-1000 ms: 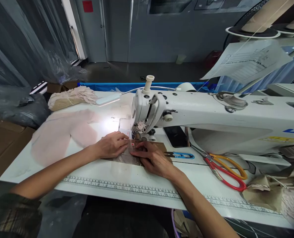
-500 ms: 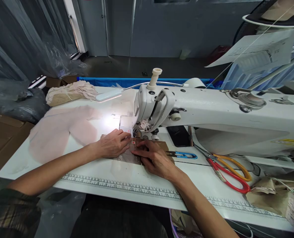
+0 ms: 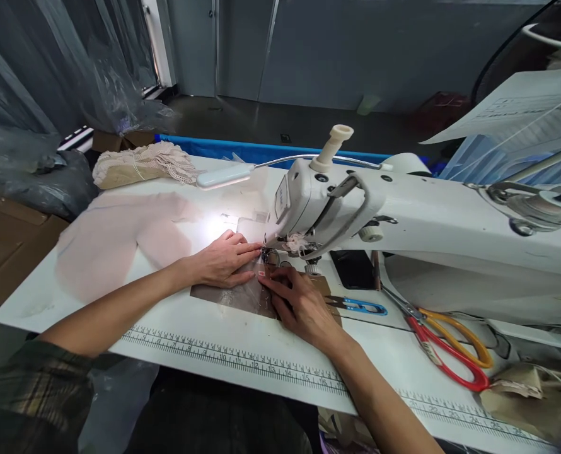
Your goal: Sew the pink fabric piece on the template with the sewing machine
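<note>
A white sewing machine [image 3: 318,202] stands on the table, its needle end just beyond my hands. My left hand [image 3: 226,260] lies flat with fingers stretched toward the presser foot, pressing on a thin sheer fabric piece [image 3: 242,296] over a brown backing. My right hand [image 3: 302,302] rests at the right edge of that piece, thumb and forefinger brought together beside a small red-and-white mark. What those fingertips pinch, if anything, is too small to make out. Blue thread snips [image 3: 363,306] lie right of my right hand.
Red- and orange-handled scissors [image 3: 451,343] and a dark phone [image 3: 353,270] lie to the right. Pale pink sheer fabric [image 3: 120,246] spreads at left, with a tied lace bundle [image 3: 143,165] behind it. A printed ruler [image 3: 242,362] runs along the front edge.
My left hand has flattened, its fingers straighter and nearer the presser foot, uncovering more of the sheer piece. My right hand stays at the piece's right edge. The camera view has shifted slightly.
</note>
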{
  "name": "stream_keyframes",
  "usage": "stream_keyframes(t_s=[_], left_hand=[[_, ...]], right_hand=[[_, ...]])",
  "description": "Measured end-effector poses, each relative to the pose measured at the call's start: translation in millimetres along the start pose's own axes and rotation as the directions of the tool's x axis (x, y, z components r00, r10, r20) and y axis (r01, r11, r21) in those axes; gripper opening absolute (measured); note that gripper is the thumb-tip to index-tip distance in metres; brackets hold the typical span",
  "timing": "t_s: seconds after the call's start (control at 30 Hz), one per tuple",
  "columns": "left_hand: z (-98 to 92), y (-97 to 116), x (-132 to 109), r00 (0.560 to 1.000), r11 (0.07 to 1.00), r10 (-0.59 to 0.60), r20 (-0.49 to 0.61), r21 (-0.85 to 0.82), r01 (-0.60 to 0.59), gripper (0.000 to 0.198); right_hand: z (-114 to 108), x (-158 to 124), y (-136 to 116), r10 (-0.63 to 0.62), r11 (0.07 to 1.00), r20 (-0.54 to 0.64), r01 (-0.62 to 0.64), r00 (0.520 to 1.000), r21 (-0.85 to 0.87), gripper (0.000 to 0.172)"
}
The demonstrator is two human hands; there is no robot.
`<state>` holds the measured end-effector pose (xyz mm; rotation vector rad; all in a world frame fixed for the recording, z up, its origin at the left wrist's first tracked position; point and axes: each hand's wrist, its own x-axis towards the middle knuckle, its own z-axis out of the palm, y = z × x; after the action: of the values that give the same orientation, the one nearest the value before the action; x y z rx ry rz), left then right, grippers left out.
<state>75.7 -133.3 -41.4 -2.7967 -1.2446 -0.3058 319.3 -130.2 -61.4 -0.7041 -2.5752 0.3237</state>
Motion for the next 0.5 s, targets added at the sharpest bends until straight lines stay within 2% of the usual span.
stream_keyframes(t_s=[0.5], left_hand=[[2.3, 0.8, 0.6, 1.0, 1.0, 0.011, -0.013, 0.004, -0.011, 0.046]], right_hand=[[-0.8, -0.6, -1.7, 0.022, 1.0, 0.007, -0.022, 1.0, -0.012, 0.037]])
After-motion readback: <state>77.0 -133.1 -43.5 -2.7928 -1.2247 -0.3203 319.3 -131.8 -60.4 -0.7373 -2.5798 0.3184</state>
